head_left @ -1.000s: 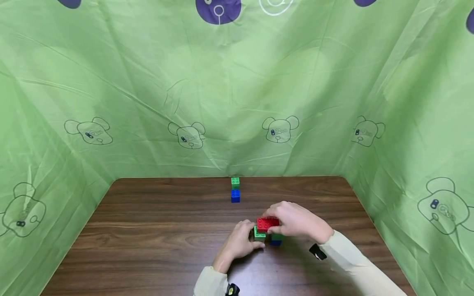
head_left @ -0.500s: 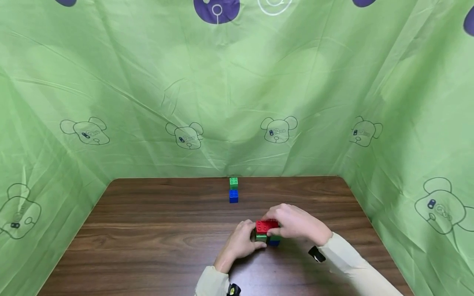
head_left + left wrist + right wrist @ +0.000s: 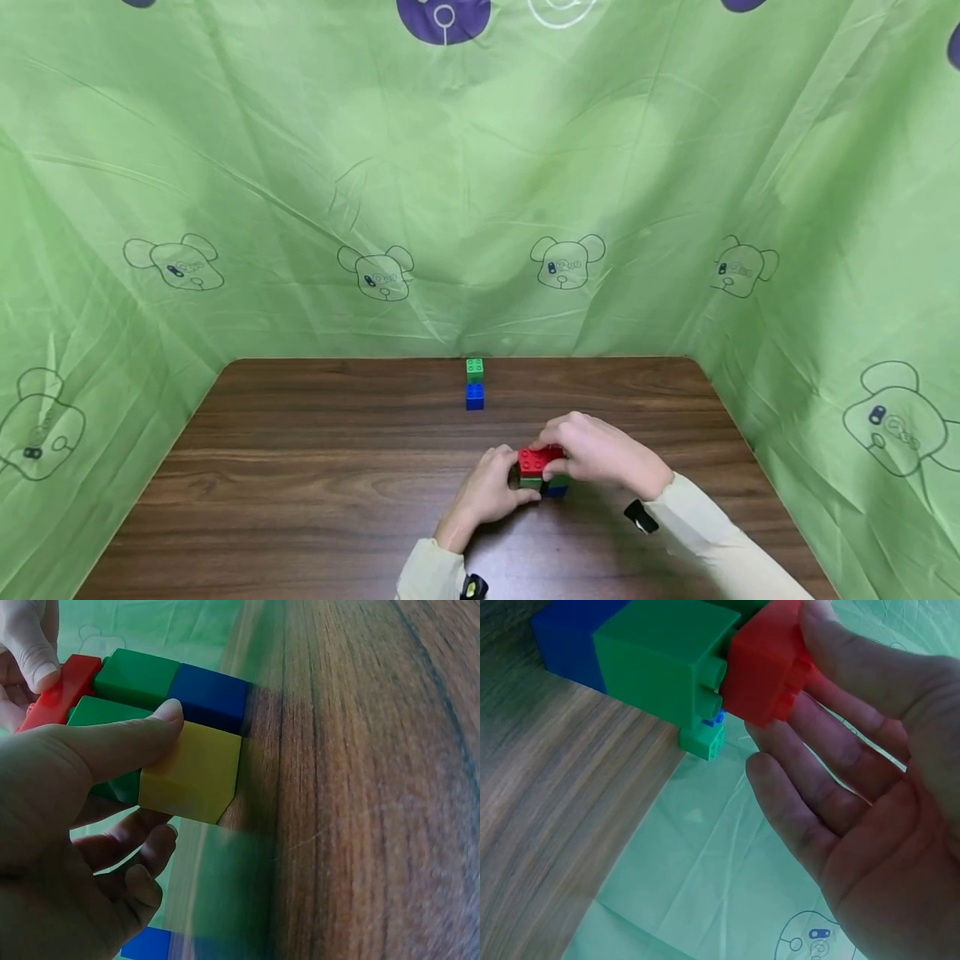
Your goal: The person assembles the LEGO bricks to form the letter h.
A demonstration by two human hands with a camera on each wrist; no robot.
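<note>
My left hand (image 3: 487, 492) grips a two-brick tower, thumb on its near side: a yellow brick (image 3: 193, 776) below a green brick (image 3: 105, 710). Close beside it stands a second tower, a green brick (image 3: 660, 660) over a blue brick (image 3: 568, 641). Across the tops lies a red brick (image 3: 532, 462), pinched between the thumb and fingers of my right hand (image 3: 596, 447). In the right wrist view, studs of the second tower's green brick show next to the red brick; whether it is seated there I cannot tell.
Farther back on the wooden table (image 3: 322, 433) are another blue brick (image 3: 475, 397) and a green brick (image 3: 475, 369), near the far edge. Green cloth (image 3: 465, 167) with bear drawings hangs behind the table and on both sides.
The red brick has come down from a tilt above the left tower's green brick and now lies on it, covering its studs. Both hands have barely shifted.
</note>
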